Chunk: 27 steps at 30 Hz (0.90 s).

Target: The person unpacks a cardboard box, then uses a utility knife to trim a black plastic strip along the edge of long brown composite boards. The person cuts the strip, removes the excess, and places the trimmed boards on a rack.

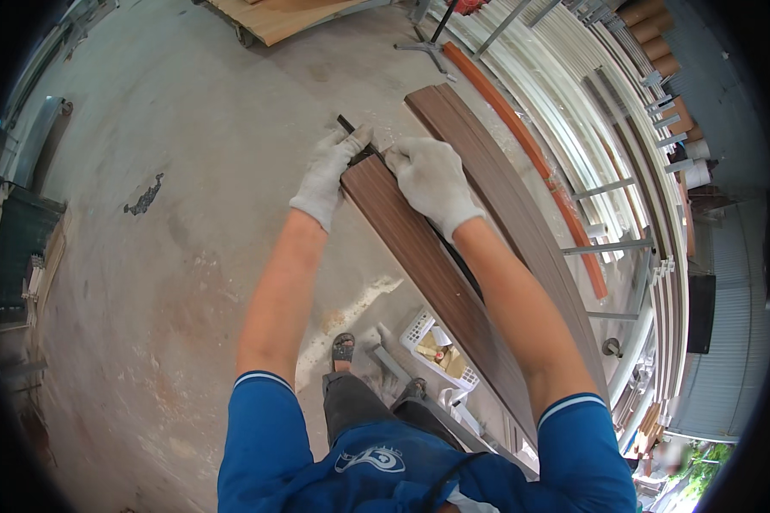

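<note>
A long brown wood-grain profile [419, 241] runs diagonally from the middle toward my lower right. A thin black strip [344, 125] crosses its far end and continues along its right side, passing under my right wrist. My left hand [325, 174], in a white knit glove, is closed on the strip at the profile's far end, thumb and fingers pinching it. Just to the right, my gloved right hand [434, 178] has its fingers curled in a pinch on the same strip. The strip between the hands is partly hidden by the fingers.
More brown profiles [487, 184] lie to the right. Beyond them are an orange bar [530, 145] and racks of long white profiles [573, 111]. A white plastic basket [419, 329] with small pieces stands below, near my feet. A wooden-topped cart [282, 19] is at the far side.
</note>
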Tool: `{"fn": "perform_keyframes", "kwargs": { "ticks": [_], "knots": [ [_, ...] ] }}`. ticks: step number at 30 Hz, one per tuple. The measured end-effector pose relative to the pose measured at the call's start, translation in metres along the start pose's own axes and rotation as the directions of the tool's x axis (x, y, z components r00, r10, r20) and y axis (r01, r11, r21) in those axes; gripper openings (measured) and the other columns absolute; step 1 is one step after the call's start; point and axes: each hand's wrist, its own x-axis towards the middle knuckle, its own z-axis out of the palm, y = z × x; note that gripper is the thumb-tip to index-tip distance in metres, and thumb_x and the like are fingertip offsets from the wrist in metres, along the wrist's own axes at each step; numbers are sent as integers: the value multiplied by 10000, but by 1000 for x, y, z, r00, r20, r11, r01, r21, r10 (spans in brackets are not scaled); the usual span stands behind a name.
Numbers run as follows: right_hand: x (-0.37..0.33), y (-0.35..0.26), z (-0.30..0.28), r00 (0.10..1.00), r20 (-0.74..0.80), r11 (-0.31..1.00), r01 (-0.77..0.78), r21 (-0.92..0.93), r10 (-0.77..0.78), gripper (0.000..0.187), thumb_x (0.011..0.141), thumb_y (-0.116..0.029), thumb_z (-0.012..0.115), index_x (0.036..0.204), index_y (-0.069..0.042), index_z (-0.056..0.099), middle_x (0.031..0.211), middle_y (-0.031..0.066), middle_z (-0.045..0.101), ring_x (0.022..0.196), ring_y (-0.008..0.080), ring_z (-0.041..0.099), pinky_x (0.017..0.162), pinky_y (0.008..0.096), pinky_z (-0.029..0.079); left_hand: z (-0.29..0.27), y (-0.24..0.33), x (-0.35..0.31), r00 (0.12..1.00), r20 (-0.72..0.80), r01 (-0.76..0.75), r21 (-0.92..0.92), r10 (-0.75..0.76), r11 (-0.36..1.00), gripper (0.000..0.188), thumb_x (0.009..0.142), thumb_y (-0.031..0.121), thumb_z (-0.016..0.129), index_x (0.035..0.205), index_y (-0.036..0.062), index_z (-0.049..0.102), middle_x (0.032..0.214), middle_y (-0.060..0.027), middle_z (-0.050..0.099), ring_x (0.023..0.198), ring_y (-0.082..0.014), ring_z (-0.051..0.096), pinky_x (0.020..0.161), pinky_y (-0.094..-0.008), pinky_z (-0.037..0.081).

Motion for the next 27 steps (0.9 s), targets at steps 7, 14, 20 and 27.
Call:
{"fn": "perform_keyframes", "kwargs": {
  "ticks": [7,14,20,27],
  "knots": [
    [19,0,-11,991,132,997,-43,57,35,209,935,-221,626,962,-55,750,960,214,707,961,426,665,859,488,509,2,8,1,999,51,-14,16,13,1000,277,988,269,709,1095,15,675,988,-50,698,910,-146,651,815,-306,531],
    [25,0,-2,994,87,996,76,-46,-72,244,942,-256,619,1002,-57,747,987,198,717,969,422,663,866,504,503,14,16,-3,994,-108,-3,49,8,999,255,972,254,725,1052,17,678,955,-60,701,872,-162,663,773,-317,543],
    [-46,33,-23,986,153,998,60,1,-60,221,952,-232,614,992,-62,750,1001,190,720,962,404,671,865,491,515,14,16,0,976,-212,72,122,-45,990,204,949,220,752,998,34,685,905,-58,700,786,-157,659,709,-316,548],
    [-178,80,-74,981,194,999,1,41,-9,176,935,-203,633,963,-65,739,953,180,717,920,377,679,817,469,528,13,16,2,985,-166,50,77,-36,996,234,951,253,757,970,49,644,881,-42,687,748,-149,664,681,-332,566]
  ]
}}
